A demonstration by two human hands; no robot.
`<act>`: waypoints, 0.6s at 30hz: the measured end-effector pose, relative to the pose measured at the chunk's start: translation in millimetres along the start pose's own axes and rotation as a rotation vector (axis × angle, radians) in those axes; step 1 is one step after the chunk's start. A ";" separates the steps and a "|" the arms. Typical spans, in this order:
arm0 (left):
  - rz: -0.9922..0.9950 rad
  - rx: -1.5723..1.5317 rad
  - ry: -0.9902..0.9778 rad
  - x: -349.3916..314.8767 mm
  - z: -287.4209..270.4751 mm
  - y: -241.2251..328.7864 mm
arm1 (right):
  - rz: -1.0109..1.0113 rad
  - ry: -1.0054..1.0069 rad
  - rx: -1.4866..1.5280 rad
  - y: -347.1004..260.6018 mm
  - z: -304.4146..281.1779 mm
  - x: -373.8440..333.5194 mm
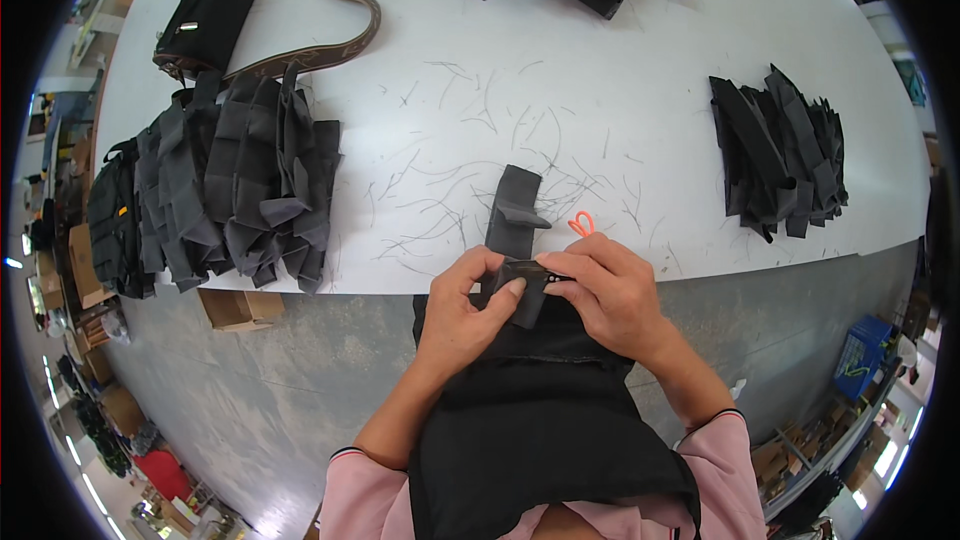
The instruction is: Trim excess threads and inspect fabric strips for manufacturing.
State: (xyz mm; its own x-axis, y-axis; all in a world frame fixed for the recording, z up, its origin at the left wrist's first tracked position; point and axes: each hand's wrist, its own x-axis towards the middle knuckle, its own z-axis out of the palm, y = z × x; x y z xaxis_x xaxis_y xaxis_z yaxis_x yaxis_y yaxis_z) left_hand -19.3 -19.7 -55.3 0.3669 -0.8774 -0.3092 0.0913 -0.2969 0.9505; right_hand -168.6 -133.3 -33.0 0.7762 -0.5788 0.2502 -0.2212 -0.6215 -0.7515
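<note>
At the table's near edge, my left hand [466,302] is closed on a black fabric strip [514,237] with folded flaps, its thumb pressing on the cloth. The strip's far end lies on the table, with one flap standing up. Close by on the right, my right hand [606,292] pinches the same strip between thumb and fingers. Small shiny spots show at those fingertips; what they are I cannot make out. An orange loop [582,224] sticks out just beyond my right knuckles. Whether that hand holds it is hidden.
Loose dark thread ends lie scattered over the white table [640,70]. Stacks of black fabric pieces sit at the left [240,175], right [780,155] and far edge. A black bag [212,10] with a patterned strap rests far left. Below stands an open cardboard box [240,310].
</note>
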 end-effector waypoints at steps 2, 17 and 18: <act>-0.019 -0.017 -0.006 -0.3 0.3 0.5 | 0.027 0.019 0.030 -0.4 2.4 -2.1; -0.052 -0.084 -0.006 -1.2 3.5 0.6 | 0.047 0.089 -0.052 -10.0 10.9 -13.4; -0.066 -0.069 -0.009 -0.7 3.0 0.7 | 0.049 0.087 -0.052 -9.6 11.4 -13.3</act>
State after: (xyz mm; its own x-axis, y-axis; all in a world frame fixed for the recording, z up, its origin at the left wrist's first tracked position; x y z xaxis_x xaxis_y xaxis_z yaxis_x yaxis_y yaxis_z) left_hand -22.3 -20.3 -54.6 0.3494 -0.8602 -0.3714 0.1789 -0.3278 0.9277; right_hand -170.0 -113.6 -36.0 0.7098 -0.6515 0.2680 -0.2897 -0.6167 -0.7320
